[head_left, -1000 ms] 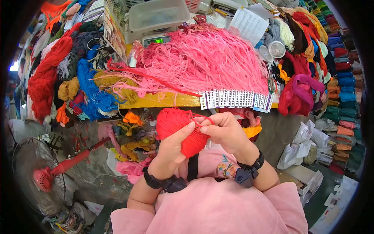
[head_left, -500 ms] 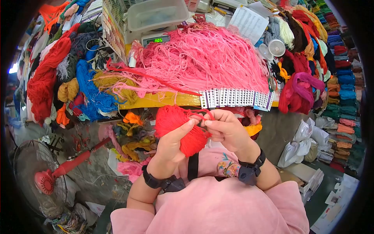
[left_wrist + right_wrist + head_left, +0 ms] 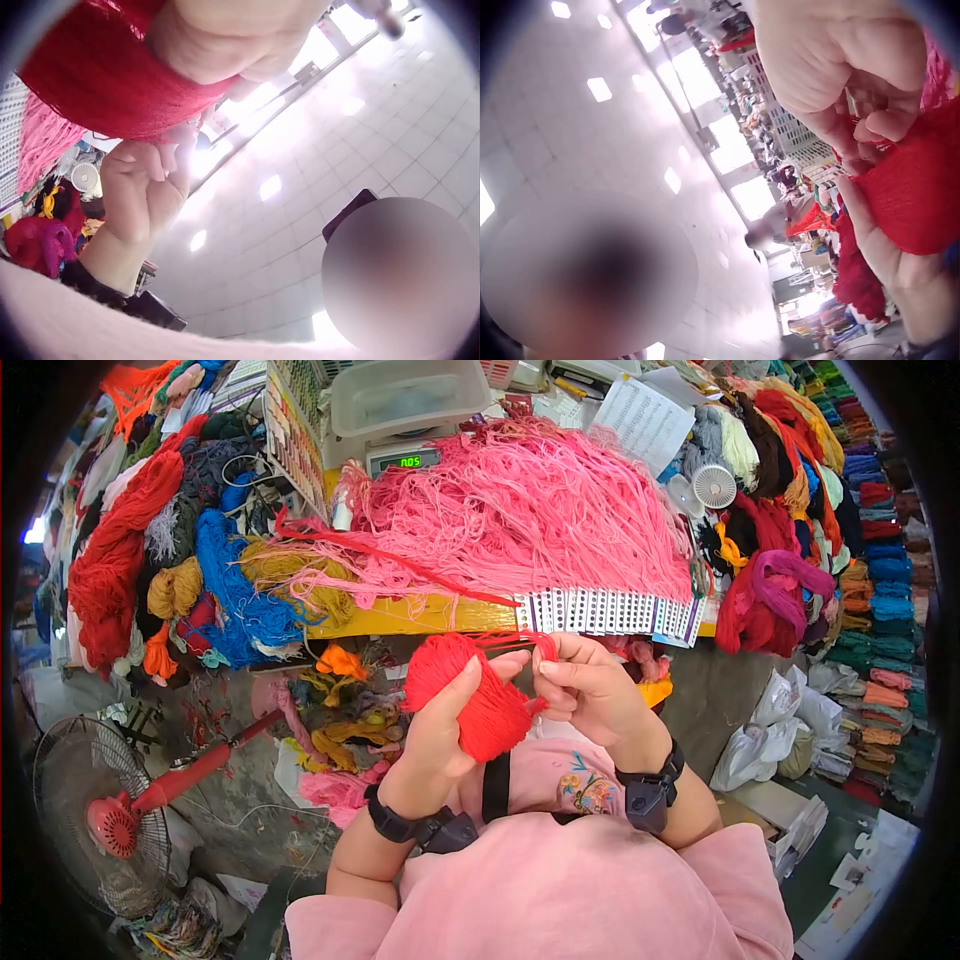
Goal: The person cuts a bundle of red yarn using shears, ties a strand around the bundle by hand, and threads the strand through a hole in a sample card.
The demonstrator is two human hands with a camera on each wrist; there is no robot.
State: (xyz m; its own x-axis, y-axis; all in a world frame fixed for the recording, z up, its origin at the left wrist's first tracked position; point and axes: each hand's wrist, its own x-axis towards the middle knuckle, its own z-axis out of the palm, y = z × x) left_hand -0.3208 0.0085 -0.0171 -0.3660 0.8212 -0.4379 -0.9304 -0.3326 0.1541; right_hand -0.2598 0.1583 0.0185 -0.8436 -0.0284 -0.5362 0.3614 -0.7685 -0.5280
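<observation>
here, blue yarn [image 3: 222, 575] left of the pink yarn heap [image 3: 530, 510], left hand [image 3: 440, 732] with its grip round a red yarn ball [image 3: 485, 710] in front of the heap, right hand's [image 3: 605, 700] grip pinching red strands [image 3: 545, 649], white fan [image 3: 714, 487] right of the heap

- Left hand [image 3: 440, 730]: closed in a grip, its thumb [image 3: 462, 690] extended upward, the fingertips [image 3: 511, 663] pointing toward the other hand.
- Right hand [image 3: 595, 695]: raised just beside those fingertips, thumb and index finger pinching, remaining fingers curled underneath.
- Left forearm [image 3: 368, 855] and right forearm [image 3: 693, 810]: bare, slanting inward toward each other.
</observation>
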